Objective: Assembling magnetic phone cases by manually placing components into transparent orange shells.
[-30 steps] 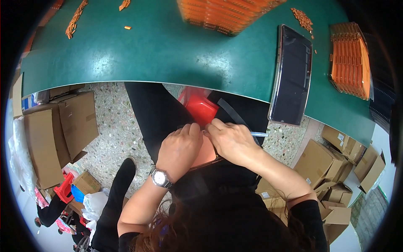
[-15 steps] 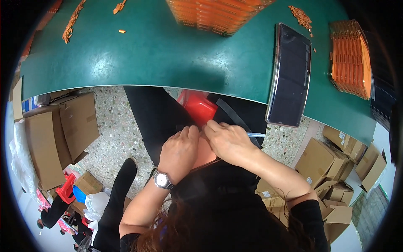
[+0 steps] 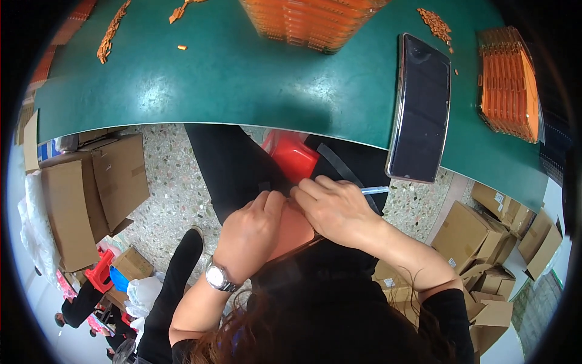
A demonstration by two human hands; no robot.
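We see both hands down in the lap, below the near edge of the green counter [image 3: 242, 79]. The left hand [image 3: 251, 233], with a silver wristwatch [image 3: 216, 277] on its wrist, has its fingers curled over the left edge of a flat salmon-pink object [image 3: 292, 230] that lies on the dark clothing. The right hand [image 3: 334, 209] rests on the top and right side of the same pink object, fingers bent and pressed down onto it, so the 2 hands meet over it and hide most of its surface. Whether either hand truly pinches it or only presses on it we cannot tell. A thin clear plastic strip [image 3: 376, 190] sticks out to the right from just beside the right hand's fingers. Just beyond the hands, under the counter edge, sits a red plastic stool [image 3: 291, 155].

On the counter, well apart from the hands, a long black rectangular tray [image 3: 420, 109] lies at the right with its near end over the counter's edge. To its right is a stack of orange plastic trays [image 3: 508, 85], and another orange stack [image 3: 309, 21] stands at the far middle. Small orange parts [image 3: 110, 35] are scattered at the far left. Brown cardboard boxes [image 3: 91, 188] stand on the speckled floor at the left, and more boxes [image 3: 479, 242] at the right.
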